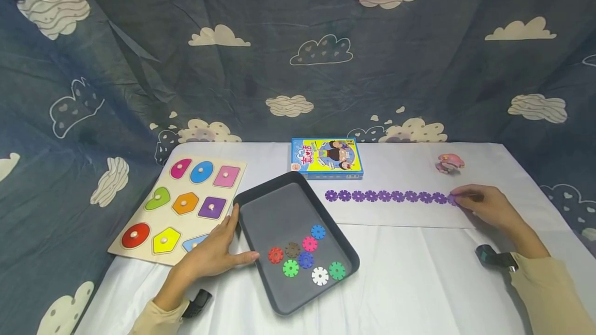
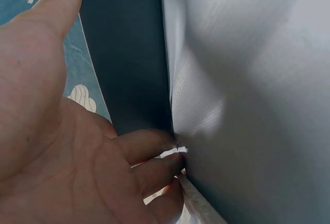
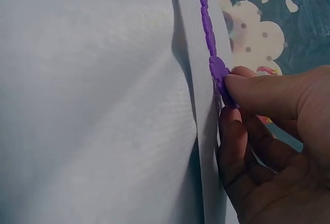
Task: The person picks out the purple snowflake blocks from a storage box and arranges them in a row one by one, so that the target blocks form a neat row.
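Observation:
My right hand (image 1: 484, 206) pinches a purple snowflake disc (image 3: 219, 72) between thumb and fingers. This disc is at the right end of a straight row of purple snowflake discs (image 1: 384, 196) on the white cloth. My left hand (image 1: 211, 252) rests against the left side of a dark grey tray (image 1: 270, 190), thumb and fingers spread along its rim. In the left wrist view the fingertips touch the tray's outer wall (image 2: 129, 54). Several loose discs in other colours lie in the tray, among them a red disc (image 1: 276, 255), a white disc (image 1: 319, 276) and a green disc (image 1: 337, 271).
A knob puzzle board (image 1: 186, 185) with coloured shapes lies left of the tray, partly behind my left hand. A blue and yellow card box (image 1: 326, 158) lies behind the tray. A small pink toy (image 1: 450, 162) stands at the back right. A cloud-print curtain (image 1: 288, 81) hangs behind.

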`<act>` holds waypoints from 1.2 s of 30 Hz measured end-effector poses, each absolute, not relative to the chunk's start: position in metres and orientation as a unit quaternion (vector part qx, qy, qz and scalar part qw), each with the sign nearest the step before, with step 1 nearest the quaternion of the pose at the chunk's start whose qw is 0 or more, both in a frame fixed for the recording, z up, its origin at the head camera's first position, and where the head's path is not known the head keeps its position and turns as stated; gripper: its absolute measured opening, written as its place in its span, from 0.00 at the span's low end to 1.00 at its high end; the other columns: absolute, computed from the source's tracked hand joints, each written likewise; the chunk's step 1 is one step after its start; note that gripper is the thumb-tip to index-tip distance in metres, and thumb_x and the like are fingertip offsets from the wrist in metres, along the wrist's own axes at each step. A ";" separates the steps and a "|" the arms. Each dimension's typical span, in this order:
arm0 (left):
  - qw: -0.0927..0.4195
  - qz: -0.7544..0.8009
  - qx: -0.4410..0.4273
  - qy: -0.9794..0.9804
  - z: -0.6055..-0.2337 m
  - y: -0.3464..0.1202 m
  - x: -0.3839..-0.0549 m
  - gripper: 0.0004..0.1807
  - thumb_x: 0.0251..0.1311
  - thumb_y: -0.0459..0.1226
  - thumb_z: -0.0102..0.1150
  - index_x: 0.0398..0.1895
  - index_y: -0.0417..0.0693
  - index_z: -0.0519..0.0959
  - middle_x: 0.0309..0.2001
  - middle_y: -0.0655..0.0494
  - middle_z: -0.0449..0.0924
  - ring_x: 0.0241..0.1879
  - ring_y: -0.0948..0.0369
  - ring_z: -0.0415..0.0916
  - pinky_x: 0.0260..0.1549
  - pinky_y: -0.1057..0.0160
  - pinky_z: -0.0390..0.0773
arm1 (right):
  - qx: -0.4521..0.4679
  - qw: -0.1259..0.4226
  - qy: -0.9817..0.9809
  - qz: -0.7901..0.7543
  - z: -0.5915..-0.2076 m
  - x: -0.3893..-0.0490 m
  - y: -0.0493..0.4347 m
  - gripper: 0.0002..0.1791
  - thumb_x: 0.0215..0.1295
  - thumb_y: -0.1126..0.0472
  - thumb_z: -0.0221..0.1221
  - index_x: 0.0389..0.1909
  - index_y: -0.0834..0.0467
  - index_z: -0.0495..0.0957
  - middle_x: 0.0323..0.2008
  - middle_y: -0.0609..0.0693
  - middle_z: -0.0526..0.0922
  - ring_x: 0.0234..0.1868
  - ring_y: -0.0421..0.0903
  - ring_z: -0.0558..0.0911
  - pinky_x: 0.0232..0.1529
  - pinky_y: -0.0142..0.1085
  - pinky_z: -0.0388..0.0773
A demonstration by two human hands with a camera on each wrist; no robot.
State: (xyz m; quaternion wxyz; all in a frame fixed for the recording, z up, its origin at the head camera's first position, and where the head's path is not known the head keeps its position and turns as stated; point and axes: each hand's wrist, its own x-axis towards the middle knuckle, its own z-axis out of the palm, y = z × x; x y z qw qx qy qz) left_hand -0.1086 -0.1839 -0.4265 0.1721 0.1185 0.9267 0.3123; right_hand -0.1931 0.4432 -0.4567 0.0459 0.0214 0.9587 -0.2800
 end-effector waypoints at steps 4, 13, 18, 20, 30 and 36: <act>0.172 0.314 0.119 0.926 -0.426 -0.184 -0.109 0.69 0.52 0.63 0.68 0.81 0.42 0.33 0.80 0.37 0.40 0.78 0.37 0.40 0.71 0.35 0.55 | 0.025 0.044 0.958 -0.281 -0.457 -0.195 0.444 0.21 0.73 0.57 0.57 0.59 0.67 0.76 0.57 0.71 0.76 0.57 0.69 0.74 0.53 0.63 0.74; 0.176 0.318 0.119 0.924 -0.425 -0.183 -0.108 0.69 0.52 0.63 0.68 0.81 0.42 0.33 0.80 0.37 0.39 0.78 0.37 0.40 0.72 0.35 0.55 | 0.031 0.043 0.957 -0.286 -0.457 -0.195 0.444 0.21 0.72 0.58 0.57 0.59 0.68 0.76 0.58 0.72 0.76 0.57 0.69 0.73 0.54 0.64 0.72; 0.179 0.320 0.120 0.923 -0.427 -0.184 -0.109 0.69 0.52 0.63 0.68 0.81 0.42 0.33 0.80 0.37 0.39 0.79 0.38 0.39 0.72 0.36 0.54 | 0.037 0.033 0.958 -0.282 -0.461 -0.195 0.445 0.20 0.72 0.59 0.57 0.58 0.67 0.76 0.57 0.71 0.76 0.57 0.68 0.74 0.54 0.63 0.74; 0.179 0.320 0.118 0.923 -0.427 -0.183 -0.109 0.69 0.52 0.63 0.68 0.81 0.43 0.33 0.80 0.37 0.39 0.79 0.38 0.40 0.72 0.36 0.55 | 0.040 0.033 0.958 -0.282 -0.461 -0.195 0.445 0.20 0.72 0.59 0.57 0.58 0.67 0.76 0.57 0.71 0.76 0.57 0.68 0.74 0.54 0.63 0.73; 0.177 0.320 0.111 0.924 -0.427 -0.183 -0.108 0.69 0.52 0.63 0.69 0.81 0.44 0.33 0.80 0.39 0.39 0.79 0.38 0.40 0.72 0.36 0.55 | 0.051 0.041 0.957 -0.283 -0.462 -0.195 0.445 0.21 0.73 0.57 0.55 0.59 0.66 0.75 0.59 0.71 0.75 0.59 0.70 0.72 0.57 0.66 0.71; 0.174 0.318 0.114 0.925 -0.426 -0.184 -0.108 0.69 0.52 0.63 0.68 0.81 0.44 0.34 0.81 0.40 0.38 0.79 0.38 0.40 0.72 0.36 0.55 | 0.056 0.044 0.958 -0.278 -0.460 -0.195 0.443 0.20 0.73 0.59 0.55 0.59 0.67 0.75 0.59 0.72 0.75 0.59 0.71 0.72 0.57 0.67 0.71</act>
